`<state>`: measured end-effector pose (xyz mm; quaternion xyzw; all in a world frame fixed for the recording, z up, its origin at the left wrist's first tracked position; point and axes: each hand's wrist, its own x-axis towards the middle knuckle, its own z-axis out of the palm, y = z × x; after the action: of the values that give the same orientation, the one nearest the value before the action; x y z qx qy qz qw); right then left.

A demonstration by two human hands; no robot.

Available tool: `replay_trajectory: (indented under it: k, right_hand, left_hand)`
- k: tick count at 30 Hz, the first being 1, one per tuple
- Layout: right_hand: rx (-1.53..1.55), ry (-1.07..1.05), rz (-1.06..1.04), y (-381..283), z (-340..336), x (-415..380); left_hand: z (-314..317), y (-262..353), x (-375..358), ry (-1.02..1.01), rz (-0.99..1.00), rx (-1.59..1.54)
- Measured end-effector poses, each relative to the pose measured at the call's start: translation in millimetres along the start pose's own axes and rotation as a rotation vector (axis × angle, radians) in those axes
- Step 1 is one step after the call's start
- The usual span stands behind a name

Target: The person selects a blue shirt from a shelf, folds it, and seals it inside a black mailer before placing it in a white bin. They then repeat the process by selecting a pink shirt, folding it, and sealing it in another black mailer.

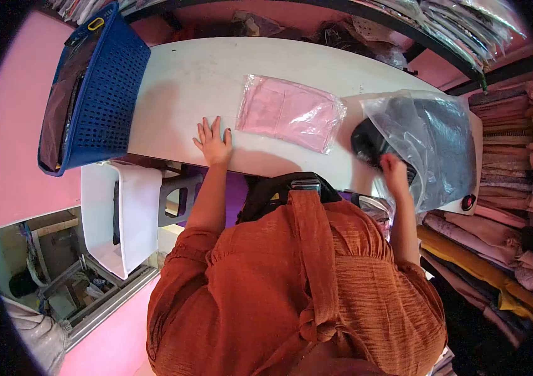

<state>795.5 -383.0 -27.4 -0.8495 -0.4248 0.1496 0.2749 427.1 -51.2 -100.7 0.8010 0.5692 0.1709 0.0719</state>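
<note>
My left hand [215, 145] lies with fingers spread on the white table [185, 75], left of a pink folded cloth in a clear plastic bag [288, 111]. On the right, my right hand [393, 168] is closed at the edge of a black item [370, 139] beside a clear plastic bag [404, 125]. What the fingers hold is too small to make out. Dark grey folded fabric [451, 150] shows through that bag at the table's right end.
A blue basket [107, 94] with dark contents stands at the table's left end, above a white bin [138, 213]. Stacked folded fabrics [501, 156] fill the right side. A shelf with plastic-wrapped items [460, 31] runs along the far side. A small black round object [468, 202] sits at the near right corner.
</note>
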Motion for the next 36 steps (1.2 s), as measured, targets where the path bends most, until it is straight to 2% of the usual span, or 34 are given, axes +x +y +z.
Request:
replay_trajectory:
  k: [1,5,8,10,11,13,14,17,18,19,21,22,23,25,26,28,29,31,32,36]
  right_hand:
    - [0.091,-0.098,-0.048,-16.1,0.0,-4.8]
    - [0.403,-0.497,-0.024,-55.4,3.2,-4.2]
    - [0.459,-0.621,-0.045,-92.5,-6.6,16.3]
    - [0.66,-0.682,-0.03,-105.0,-5.0,35.8]
    - [0.656,-0.681,-0.045,-115.2,-6.0,43.6]
    - [1.083,-0.293,0.2,-144.2,-10.2,61.6]
    - [1.279,-0.316,0.24,-136.1,-5.1,81.5]
    - [1.453,-0.144,0.324,-192.1,-21.7,113.3]
    - [1.563,-0.161,0.307,-185.4,-12.2,134.6]
    - [1.563,-0.163,0.295,-207.1,-14.3,140.6]
    - [1.457,-0.204,0.072,-257.1,-7.9,147.5]
    - [1.37,-0.175,-0.006,-263.6,17.6,158.9]
    - [1.283,-0.146,-0.082,-270.6,43.9,168.3]
    - [0.874,-0.331,-0.573,-315.9,71.2,167.3]
    - [0.844,-0.505,-0.65,-334.9,92.8,164.7]
    - [0.692,-0.821,-0.781,-365.2,140.4,156.8]
    - [0.569,-0.958,-0.834,-377.4,158.9,152.3]
    - [0.425,-1.068,-0.94,-392.0,184.4,141.1]
    - [0.371,-1.106,-0.95,-392.6,201.2,137.7]
    - [0.341,-1.163,-0.903,-397.6,225.4,129.5]
  left_hand:
    - [-0.6,0.3,-0.4,-0.001,-0.001,0.001]
    - [-1.2,2.4,-0.1,-0.013,-0.011,0.013]
    - [0.4,2.4,-0.9,-0.006,-0.009,0.033]
    - [-0.7,2.8,-1.0,-0.01,-0.003,0.021]
    - [-2.2,3.0,-0.3,0.005,-0.008,0.02]
    - [-2.8,0.2,-0.1,-0.053,0.005,-0.011]
    - [-2.2,-1.5,0.0,-0.046,0.009,-0.037]
    - [-7.1,-11.4,1.4,-0.082,0.039,-0.138]
    - [-14.1,-14.8,5.8,-0.103,0.037,-0.165]
    - [-12.0,-28.0,14.6,-0.093,0.038,-0.167]
    - [-10.5,-61.1,33.5,-0.122,0.107,-0.785]
    - [-12.2,-70.4,40.1,-0.134,-0.055,-0.862]
    - [-26.1,-77.9,48.6,-0.129,-0.054,-0.859]
    - [-65.8,-92.2,66.3,-0.226,-0.54,-1.38]
    - [-71.1,-105.8,73.9,-0.22,-0.542,-1.38]
    - [-79.5,-140.8,88.7,-0.264,-0.778,-1.62]
    - [-62.3,-175.0,92.9,-0.473,-0.479,-1.925]
    - [-84.0,-181.0,102.0,-0.622,-0.608,-1.743]
    - [-111.0,-161.3,100.0,-0.681,-0.522,-1.544]
    - [-106.3,-140.7,111.0,-0.827,-0.514,-1.496]
